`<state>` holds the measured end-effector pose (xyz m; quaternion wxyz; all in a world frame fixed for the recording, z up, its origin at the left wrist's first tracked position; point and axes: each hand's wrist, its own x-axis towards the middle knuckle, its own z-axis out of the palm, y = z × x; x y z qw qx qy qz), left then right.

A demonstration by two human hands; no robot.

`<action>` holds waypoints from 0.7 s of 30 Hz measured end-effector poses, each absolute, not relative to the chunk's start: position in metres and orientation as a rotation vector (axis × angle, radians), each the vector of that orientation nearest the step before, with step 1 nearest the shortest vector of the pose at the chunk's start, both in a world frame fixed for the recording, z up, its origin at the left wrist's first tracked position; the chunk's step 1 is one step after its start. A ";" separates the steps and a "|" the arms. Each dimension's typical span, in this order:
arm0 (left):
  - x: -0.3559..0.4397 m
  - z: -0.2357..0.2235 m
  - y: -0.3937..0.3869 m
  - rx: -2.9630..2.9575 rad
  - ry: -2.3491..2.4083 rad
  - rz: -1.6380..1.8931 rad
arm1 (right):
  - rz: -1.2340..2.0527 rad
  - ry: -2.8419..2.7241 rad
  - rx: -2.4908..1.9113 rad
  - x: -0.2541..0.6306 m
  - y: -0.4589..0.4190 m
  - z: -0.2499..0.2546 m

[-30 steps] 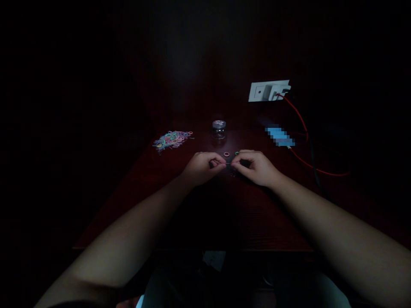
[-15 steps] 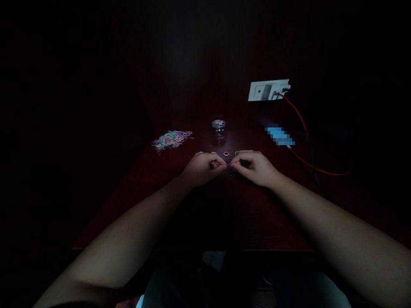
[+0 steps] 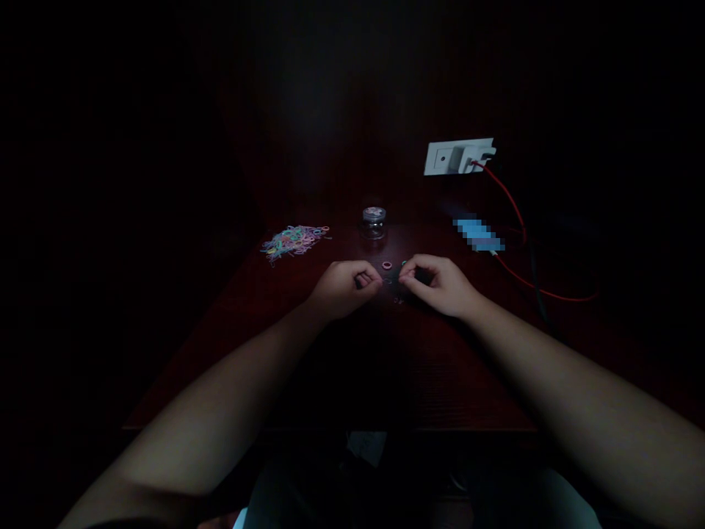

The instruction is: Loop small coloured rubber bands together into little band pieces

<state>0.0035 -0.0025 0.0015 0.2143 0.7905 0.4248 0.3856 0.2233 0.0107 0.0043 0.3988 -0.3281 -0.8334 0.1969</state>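
My left hand (image 3: 346, 288) is closed in a pinch above the table, with a small thin elastic band (image 3: 388, 281) showing at its fingertips. Just to the right, my right hand (image 3: 438, 285) is pinched shut too; whatever is between its fingertips, if anything, is too small to make out. A narrow gap separates the two hands. Behind that gap a pink hair tie (image 3: 387, 265) lies on the table, and a green hair tie (image 3: 404, 263) is partly hidden by my right hand. Tiny pale loops (image 3: 398, 300) lie in front of the fingertips.
A heap of coloured elastic bands (image 3: 294, 241) lies at the back left of the dark red table (image 3: 352, 367). Behind the hands stands a clear lidded jar (image 3: 374, 223). At right are a blurred-out phone (image 3: 478, 234), a red cable (image 3: 543, 294) and a wall socket (image 3: 440, 157).
My hands have moved slightly apart; the thin band that spanned both sets of fingertips now shows only at my left hand. The pale loops in front are more visible.
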 end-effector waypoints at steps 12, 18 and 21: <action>0.007 0.003 -0.003 2.235 1.127 0.963 | 0.459 -2.198 -0.717 0.216 0.010 0.003; 0.007 0.002 -0.003 2.240 1.119 0.979 | 0.473 -2.169 -0.769 0.218 0.010 0.004; 0.007 0.002 -0.003 2.239 1.132 0.983 | 0.477 -2.159 -0.767 0.218 0.010 0.004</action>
